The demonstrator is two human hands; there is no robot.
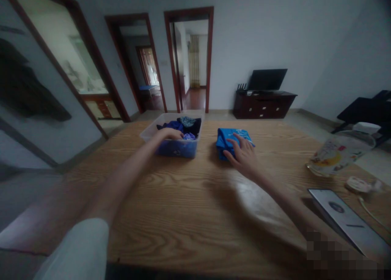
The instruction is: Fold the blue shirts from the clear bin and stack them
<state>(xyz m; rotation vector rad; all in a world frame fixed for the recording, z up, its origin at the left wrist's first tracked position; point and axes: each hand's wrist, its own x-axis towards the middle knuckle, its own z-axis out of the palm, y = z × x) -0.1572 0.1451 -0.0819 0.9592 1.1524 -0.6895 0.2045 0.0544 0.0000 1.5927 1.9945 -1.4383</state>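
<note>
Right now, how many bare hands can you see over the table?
2. The left hand reaches into the plastic box of clothes, its fingertips partly hidden; the right hand is spread at the folded blue cloth.

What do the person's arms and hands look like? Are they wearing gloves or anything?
No gloves: the left hand and right hand are bare, with no ring or watch to see, though some left fingers are hidden. A plain, pale, loose sleeve ends near the left elbow. No sleeve shows on the right arm.
</note>
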